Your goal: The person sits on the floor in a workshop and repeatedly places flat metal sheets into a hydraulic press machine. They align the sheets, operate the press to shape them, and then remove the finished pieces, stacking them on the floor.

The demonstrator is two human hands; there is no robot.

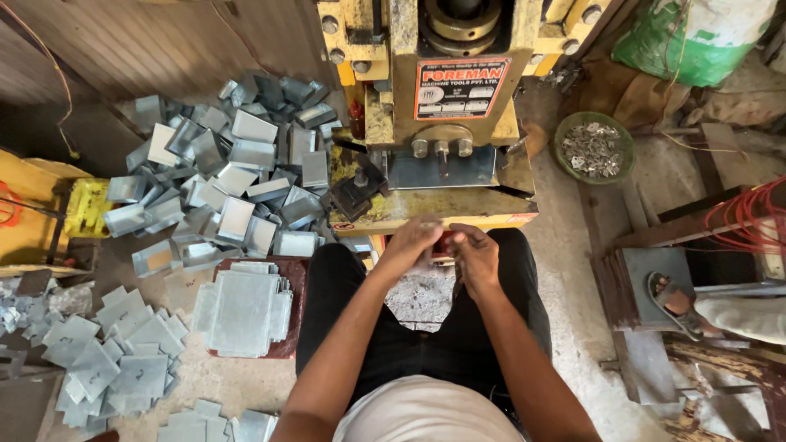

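My left hand (416, 238) and my right hand (475, 255) meet in front of me, just below the front edge of a yellow press machine (458, 106). Their fingers are curled close together over a small reddish spot; what they hold, if anything, is too small to tell. A flat metal sheet (442, 168) lies on the press bed under the ram. I sit with my legs in black trousers (368, 327) on either side of the press base.
A heap of bent grey metal boxes (237, 180) lies left of the press. A stack of flat metal blanks (244, 311) rests on a red board, with more blanks (115, 352) on the floor. A green bowl of small metal scraps (594, 147) sits right. Another person's sandalled foot (675, 299) is at far right.
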